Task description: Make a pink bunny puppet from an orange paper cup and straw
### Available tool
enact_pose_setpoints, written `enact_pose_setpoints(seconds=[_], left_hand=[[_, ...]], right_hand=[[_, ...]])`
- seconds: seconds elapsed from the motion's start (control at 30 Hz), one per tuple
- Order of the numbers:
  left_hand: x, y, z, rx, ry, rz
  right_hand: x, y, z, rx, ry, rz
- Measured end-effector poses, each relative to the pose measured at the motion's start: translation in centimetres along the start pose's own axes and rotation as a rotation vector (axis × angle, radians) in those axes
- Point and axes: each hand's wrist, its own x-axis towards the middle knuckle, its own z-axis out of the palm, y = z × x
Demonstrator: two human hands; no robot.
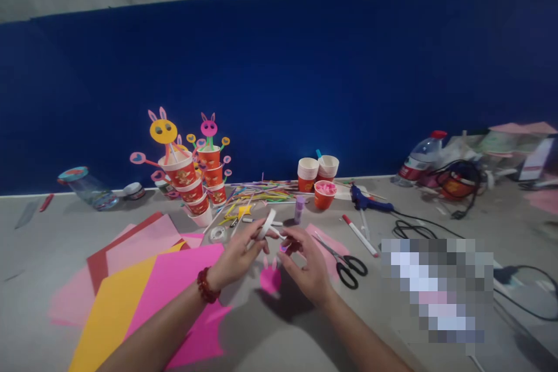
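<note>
A: While left hand (238, 253) pinches the tape roll (265, 224) on edge, right hand (305, 264) pulls a strip off it, fingers closed on the end.
B: Roll raised over the pink bunny cutout (270, 278) at 6 o'clock?
A: Yes. Scissors (346, 264) lie at 3, within reach.

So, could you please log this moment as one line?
left hand: holds white tape roll | right hand: pinches tape end | below: pink bunny cutout | right: scissors

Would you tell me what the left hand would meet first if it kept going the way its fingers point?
Probably the purple glue stick, standing just beyond the left hand and its tape roll; depth is unclear.
</note>
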Motion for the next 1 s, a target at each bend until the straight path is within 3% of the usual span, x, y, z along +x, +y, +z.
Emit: enact_pose_setpoints(seconds=[0.27, 0.77, 1.0], left_hand=[[-1.7, -0.5, 1.8, 0.453, 0.035, 0.170], [-1.6, -0.6, 2.1, 0.612, 0.069, 0.392], [-1.6, -0.1, 1.8, 0.621, -0.012, 0.334]], right_hand=[[-0.3, -0.3, 0.6, -0.157, 0.027, -0.018], [0.2, -0.9, 0.2, -0.049, 0.053, 0.022], [0.7, -0.9, -0.3, 0.046, 0.033, 0.194]])
